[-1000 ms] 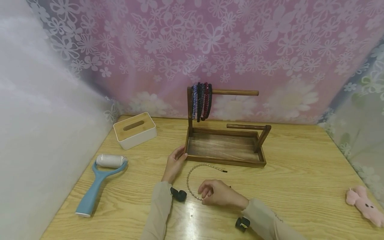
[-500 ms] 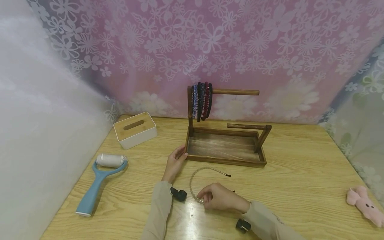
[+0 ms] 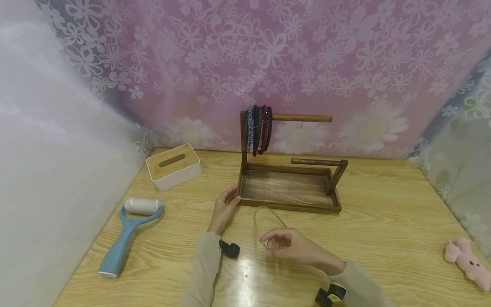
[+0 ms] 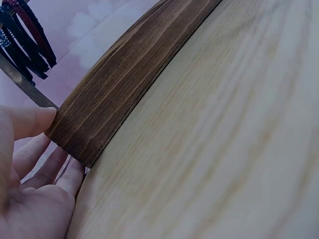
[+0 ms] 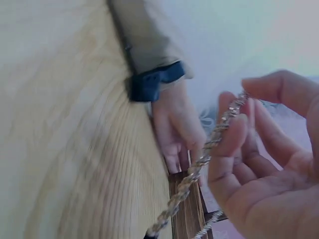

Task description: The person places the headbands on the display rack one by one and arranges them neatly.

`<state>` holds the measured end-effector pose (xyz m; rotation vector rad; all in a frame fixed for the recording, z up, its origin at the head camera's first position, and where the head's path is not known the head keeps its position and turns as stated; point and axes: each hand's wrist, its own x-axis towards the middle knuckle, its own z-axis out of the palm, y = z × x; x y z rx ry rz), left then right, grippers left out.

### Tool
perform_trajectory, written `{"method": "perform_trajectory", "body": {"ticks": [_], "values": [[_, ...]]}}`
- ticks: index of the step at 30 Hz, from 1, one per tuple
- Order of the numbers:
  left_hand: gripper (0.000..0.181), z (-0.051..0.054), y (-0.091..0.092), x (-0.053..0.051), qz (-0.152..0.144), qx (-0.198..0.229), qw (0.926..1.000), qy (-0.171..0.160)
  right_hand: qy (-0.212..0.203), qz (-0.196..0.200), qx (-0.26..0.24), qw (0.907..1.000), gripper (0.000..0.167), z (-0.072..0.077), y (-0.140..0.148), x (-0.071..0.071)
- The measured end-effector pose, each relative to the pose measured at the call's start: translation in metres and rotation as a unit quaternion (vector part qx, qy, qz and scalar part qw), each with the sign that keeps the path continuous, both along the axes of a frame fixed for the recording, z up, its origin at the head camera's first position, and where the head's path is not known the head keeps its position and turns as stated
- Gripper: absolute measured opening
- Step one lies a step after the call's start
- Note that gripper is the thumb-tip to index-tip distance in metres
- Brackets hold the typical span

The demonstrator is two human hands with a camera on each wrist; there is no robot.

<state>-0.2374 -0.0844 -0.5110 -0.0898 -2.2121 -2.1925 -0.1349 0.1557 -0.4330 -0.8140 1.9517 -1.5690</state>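
Note:
My left hand (image 3: 224,209) holds the front left corner of a dark brown wooden headband rack (image 3: 287,206). The left wrist view shows its thumb on the rack's wall (image 4: 114,84) and the other fingers around the corner. In front of the rack, my right hand (image 3: 295,246) pinches a thin, twisted, shiny headband (image 5: 187,184) between thumb and fingers. The headband's loop stands out toward the rack, with its far part partly behind the hand in the head view. Several blue, black and red headbands (image 3: 258,130) hang at the left of the rack's upper bar (image 3: 303,117).
To the left are a white tissue box (image 3: 176,177) with a wooden lid and a blue-handled lint roller (image 3: 124,238). A pink plush toy (image 3: 469,262) lies at the table's right edge. The rack's lower bar (image 3: 314,162) points left over its tray. A flowered curtain (image 3: 215,64) hangs behind.
My right hand has lifted the headband slightly and turned it, so its loop looks narrower and nearer the rack. The right forearm shifted right. My left hand stays at the rack's corner.

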Motion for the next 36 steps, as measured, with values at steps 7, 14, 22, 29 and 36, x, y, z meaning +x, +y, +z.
{"method": "perform_trajectory", "body": {"ticks": [7,14,22,29,36], "values": [[0.045,0.003,-0.002,0.002,0.002,-0.011,0.9999,0.002,-0.043,-0.093,-0.094,0.9903,0.036,0.010,0.009,0.008],[0.045,0.003,-0.003,0.002,0.001,-0.016,0.9999,0.004,0.002,-0.147,-0.151,0.9775,0.040,0.020,0.019,0.011],[0.046,0.003,-0.001,0.002,-0.004,-0.004,1.0000,-0.004,0.020,-0.228,-0.123,0.9657,0.035,0.031,0.040,0.013],[0.047,0.000,0.000,0.002,-0.006,0.003,1.0000,-0.006,0.061,-0.294,-0.106,0.9479,0.039,0.046,0.062,0.012],[0.048,0.000,0.000,0.000,-0.008,0.004,0.9999,-0.009,0.087,-0.347,-0.131,0.9245,0.039,0.066,0.085,0.006]]}}
